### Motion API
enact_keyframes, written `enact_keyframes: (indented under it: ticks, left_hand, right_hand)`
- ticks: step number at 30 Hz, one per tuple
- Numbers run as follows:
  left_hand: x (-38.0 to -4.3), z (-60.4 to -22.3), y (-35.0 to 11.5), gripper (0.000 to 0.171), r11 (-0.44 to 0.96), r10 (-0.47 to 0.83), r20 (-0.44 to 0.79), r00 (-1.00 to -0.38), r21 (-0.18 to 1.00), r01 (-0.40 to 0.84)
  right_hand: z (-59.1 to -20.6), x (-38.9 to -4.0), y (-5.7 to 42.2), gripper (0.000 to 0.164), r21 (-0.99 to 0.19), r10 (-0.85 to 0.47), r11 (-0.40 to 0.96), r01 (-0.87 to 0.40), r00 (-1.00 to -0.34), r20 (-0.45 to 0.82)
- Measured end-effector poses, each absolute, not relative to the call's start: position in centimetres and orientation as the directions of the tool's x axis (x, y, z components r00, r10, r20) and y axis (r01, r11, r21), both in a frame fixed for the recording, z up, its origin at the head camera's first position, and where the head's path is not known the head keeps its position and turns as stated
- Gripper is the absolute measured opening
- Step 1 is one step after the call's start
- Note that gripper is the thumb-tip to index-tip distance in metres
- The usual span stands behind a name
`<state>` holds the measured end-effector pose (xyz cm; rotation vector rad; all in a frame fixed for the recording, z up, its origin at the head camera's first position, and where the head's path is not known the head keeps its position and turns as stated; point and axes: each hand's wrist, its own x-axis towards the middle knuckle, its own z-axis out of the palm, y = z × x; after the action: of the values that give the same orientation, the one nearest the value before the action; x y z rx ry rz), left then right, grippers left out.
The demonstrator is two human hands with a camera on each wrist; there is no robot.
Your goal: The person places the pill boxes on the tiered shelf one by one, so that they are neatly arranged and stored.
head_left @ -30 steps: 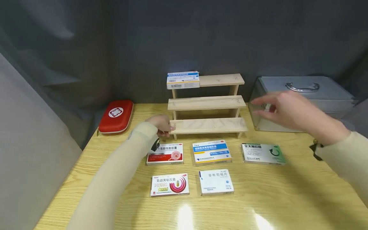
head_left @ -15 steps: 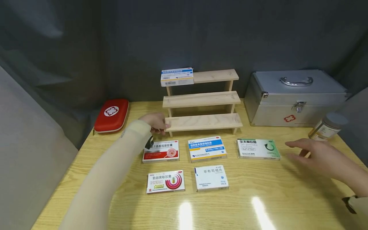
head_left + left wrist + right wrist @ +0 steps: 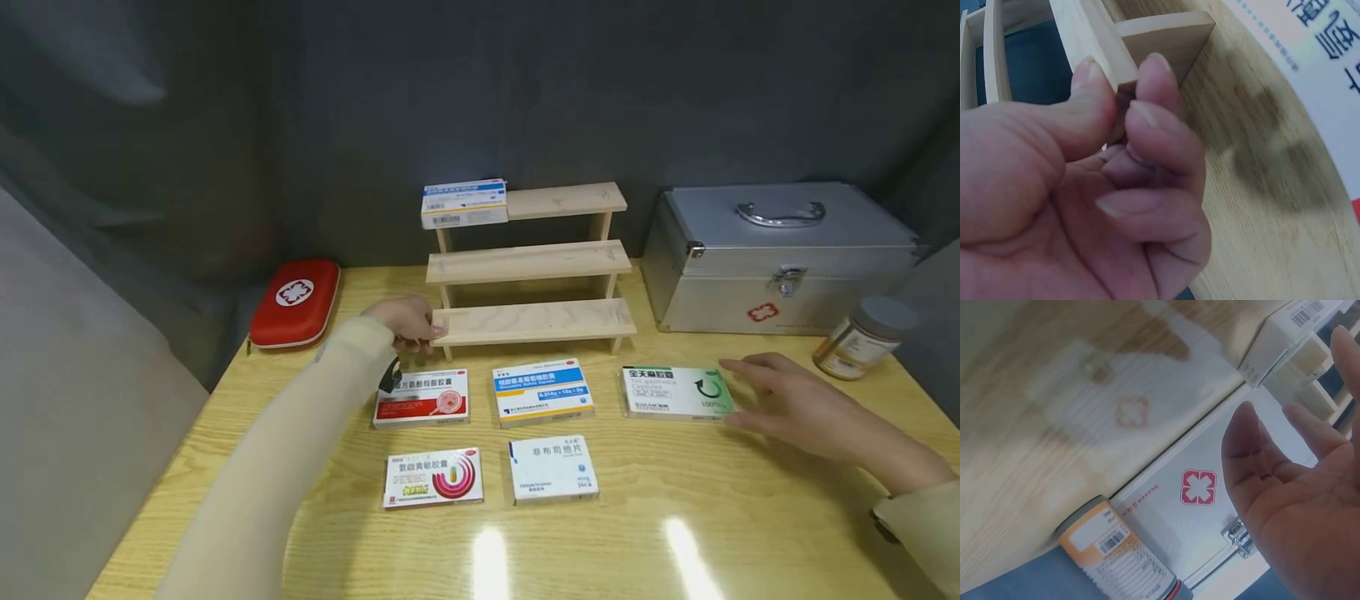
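Note:
My left hand (image 3: 403, 321) pinches the left end of the lowest board of a three-tier wooden display shelf (image 3: 534, 322). In the left wrist view the thumb lies on top of the board end (image 3: 1100, 47), with fingertips below it. My right hand (image 3: 798, 407) is at the right end of a green and white medicine box (image 3: 671, 393) lying flat on the table. Its thumb and fingers are spread apart at that end. In the right wrist view a gap shows between the fingers and the box (image 3: 1285, 340).
A blue and white medicine box (image 3: 465, 204) sits on the top tier's left. Before the shelf lie red (image 3: 422, 397), blue (image 3: 542, 392), pink-ringed (image 3: 433, 477) and white (image 3: 552, 468) boxes. A red case (image 3: 295, 304) stands left; a silver case (image 3: 783, 258) and a bottle (image 3: 862, 337) stand right.
My right hand has come down from in front of the silver case to the green and white box's right end. The left hand keeps its pinch on the shelf. The head view has shifted slightly.

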<state>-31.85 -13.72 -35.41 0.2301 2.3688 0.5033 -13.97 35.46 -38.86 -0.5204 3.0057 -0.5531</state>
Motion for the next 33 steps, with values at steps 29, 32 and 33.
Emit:
enact_keyframes:
  ticks: [29,32,33]
  left_hand:
    - [-32.0,-38.3,-15.7,0.028,0.592,0.409,-0.51,-0.757,0.78,-0.205]
    - [-32.0,-38.1,-15.5,0.027,0.6,0.415,-0.512,-0.753,0.775,-0.196]
    - [-32.0,-38.1,-15.5,0.027,0.604,0.414,-0.513,-0.752,0.773,-0.195]
  right_hand:
    - [-40.1,-16.1,35.0,0.092,-0.329,-0.362,0.889,-0.318,-0.929,-0.08]
    - [-39.8,-15.9,35.2,0.091,-0.329,-0.366,0.888,-0.322,-0.927,-0.079]
    - [-39.7,-15.8,35.3,0.091,-0.342,-0.364,0.885,-0.317,-0.928,-0.082]
